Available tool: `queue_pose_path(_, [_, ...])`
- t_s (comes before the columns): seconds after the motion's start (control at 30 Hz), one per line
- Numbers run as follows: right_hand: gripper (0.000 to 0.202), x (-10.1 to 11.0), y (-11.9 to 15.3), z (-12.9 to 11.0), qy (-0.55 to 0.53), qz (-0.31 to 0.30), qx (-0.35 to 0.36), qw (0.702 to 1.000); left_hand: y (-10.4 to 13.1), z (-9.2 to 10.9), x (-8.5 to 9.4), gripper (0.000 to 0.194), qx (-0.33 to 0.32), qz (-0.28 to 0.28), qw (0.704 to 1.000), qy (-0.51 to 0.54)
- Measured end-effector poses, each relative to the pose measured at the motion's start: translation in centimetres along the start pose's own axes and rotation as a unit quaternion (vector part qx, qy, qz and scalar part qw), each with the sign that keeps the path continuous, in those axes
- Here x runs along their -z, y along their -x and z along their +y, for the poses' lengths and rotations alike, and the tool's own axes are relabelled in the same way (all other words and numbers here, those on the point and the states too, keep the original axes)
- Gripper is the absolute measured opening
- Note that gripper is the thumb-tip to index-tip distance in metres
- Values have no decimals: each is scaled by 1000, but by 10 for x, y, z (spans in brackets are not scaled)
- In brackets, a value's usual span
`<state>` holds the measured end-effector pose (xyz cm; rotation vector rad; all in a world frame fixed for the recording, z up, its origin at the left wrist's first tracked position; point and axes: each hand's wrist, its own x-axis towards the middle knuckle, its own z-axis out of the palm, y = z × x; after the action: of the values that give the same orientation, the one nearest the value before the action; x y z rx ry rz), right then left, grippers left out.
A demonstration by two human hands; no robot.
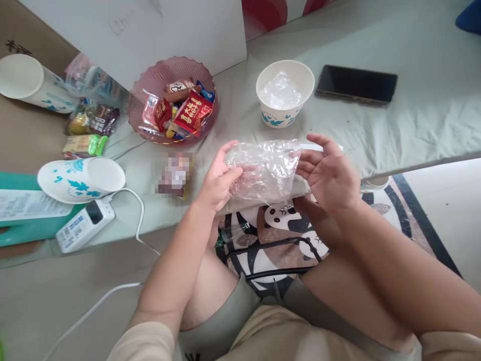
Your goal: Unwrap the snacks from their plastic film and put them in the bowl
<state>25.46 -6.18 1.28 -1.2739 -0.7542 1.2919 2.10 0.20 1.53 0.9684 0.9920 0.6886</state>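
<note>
In front of me a crinkled clear plastic bag (267, 168) is spread in the air at the edge of the cloth-covered surface. My left hand (221, 175) grips its left side, thumb in front and the other fingers showing through the film. At the right side of the bag is my right hand (332, 175), palm turned inward and fingers spread; some fingertips meet the bag's edge. Just beyond stands a white paper bowl (280, 114) with blue leaf prints, holding crumpled clear plastic. A small wrapped item (175, 175), blurred out, lies left of my left hand.
A pink glass bowl (137, 118) of wrapped snacks sits back left, a phone (356, 84) back right. Paper cups (80, 179) lie at left near a white power bank (85, 224) with a trailing cable (140, 215). A white board (180, 30) stands behind.
</note>
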Motion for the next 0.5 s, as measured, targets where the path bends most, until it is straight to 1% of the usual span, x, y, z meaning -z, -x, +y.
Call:
queue_pose_path(0.03, [47,0,0,0,-14,-7,-12,1000,0,-1,0,78,-14,6,1000,-4])
queue_pose_path(0.1, [60,-2,1,1,-22,-42,-20,999,-1,-4,-1,82,-44,7,999,-21])
queue_pose_path(0.17, [69,-6,4,3,-21,-88,-6,996,0,-8,-2,86,-67,5,997,-45])
queue_pose_path(0.2, [69,-9,5,3,-18,-106,5,994,0,-10,-3,87,-75,6,996,-56])
queue_pose_path(0.27, [58,-13,8,2,7,-119,8,993,1,-11,-5,89,-82,10,994,-69])
queue_pose_path(0.33, [37,-15,10,0,61,-100,-10,993,1,-10,-5,90,-76,10,995,-66])
queue_pose_path(0.4, [23,-14,12,-3,118,-76,-21,990,2,-6,-5,89,-48,-10,998,-50])
queue_pose_path(0.47, [19,-13,13,-5,134,-65,-8,989,3,-3,-5,78,-1,-49,998,-40])
queue_pose_path(0.5, [17,-13,13,-6,130,-69,-3,989,3,-2,-6,68,25,-68,997,-40])
